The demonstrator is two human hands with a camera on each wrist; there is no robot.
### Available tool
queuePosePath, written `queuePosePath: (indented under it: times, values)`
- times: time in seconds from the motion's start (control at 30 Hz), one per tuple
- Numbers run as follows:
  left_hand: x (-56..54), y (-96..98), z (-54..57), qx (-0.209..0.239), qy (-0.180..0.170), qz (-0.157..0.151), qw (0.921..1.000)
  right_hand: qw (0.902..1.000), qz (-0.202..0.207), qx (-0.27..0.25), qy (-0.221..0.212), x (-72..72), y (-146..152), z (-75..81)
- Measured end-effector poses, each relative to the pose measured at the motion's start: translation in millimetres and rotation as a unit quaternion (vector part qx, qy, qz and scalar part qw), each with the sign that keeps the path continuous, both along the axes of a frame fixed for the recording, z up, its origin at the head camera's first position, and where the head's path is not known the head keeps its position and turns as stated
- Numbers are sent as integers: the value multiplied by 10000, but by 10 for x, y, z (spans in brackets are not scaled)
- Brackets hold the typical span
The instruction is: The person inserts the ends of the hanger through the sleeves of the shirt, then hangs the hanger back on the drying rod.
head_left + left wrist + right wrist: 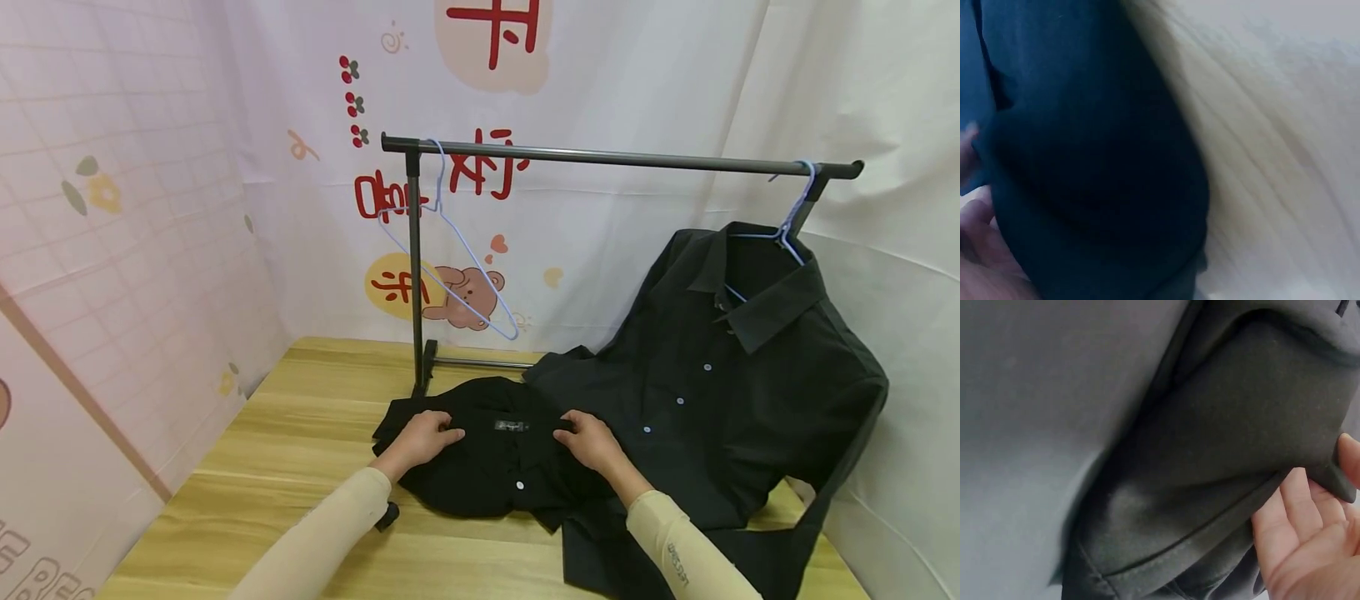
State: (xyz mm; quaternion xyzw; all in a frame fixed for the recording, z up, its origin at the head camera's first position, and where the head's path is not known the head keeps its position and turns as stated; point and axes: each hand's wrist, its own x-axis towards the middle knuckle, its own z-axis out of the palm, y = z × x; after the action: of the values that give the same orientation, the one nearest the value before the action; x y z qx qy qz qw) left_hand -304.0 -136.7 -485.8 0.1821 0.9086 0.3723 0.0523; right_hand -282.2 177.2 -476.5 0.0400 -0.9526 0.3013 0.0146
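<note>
A black garment (480,475), apparently a shirt with a pale button and a label, lies bunched on the wooden table. My left hand (422,435) grips its left side between thumb and fingers. My right hand (592,440) pinches its right edge. In the right wrist view, the thumb and fingers of this hand (1310,544) hold a corner of the dark cloth (1229,425). Dark fabric (1097,156) fills much of the left wrist view, and part of the left hand (988,250) shows at its lower left, the fingertips partly hidden.
Behind stands a black clothes rack (600,157). A bare light-blue hanger (480,258) hangs at its left end. A second black shirt (697,400) hangs on another hanger (797,208) at the right, its lower part spread over the table (300,417). White printed cloth (637,75) forms the backdrop.
</note>
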Motion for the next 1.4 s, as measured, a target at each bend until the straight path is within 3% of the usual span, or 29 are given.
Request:
queuePosePath:
  times: [0.3, 0.6, 0.93, 1.07, 1.2, 1.4]
  values:
    - [8, 44, 74, 256, 165, 89, 9995, 9998, -76, 119, 151, 1, -14, -31]
    - [11, 72, 28, -210, 392, 379, 9983, 9975, -438, 542, 87, 15, -67, -47]
    - [30, 85, 10, -406, 521, 476, 9967, 9965, -693, 459, 58, 64, -84, 43]
    - [23, 88, -12, -482, 670, 493, 9954, 9939, -969, 417, 326, 74, -99, 95]
    - [21, 96, -13, -483, 775, 502, 9946, 9891, -1154, 269, 877, 84, -138, 206]
    - [39, 109, 19, -423, 785, 547, 9945, 9825, -1053, -86, 1536, 66, -225, 494]
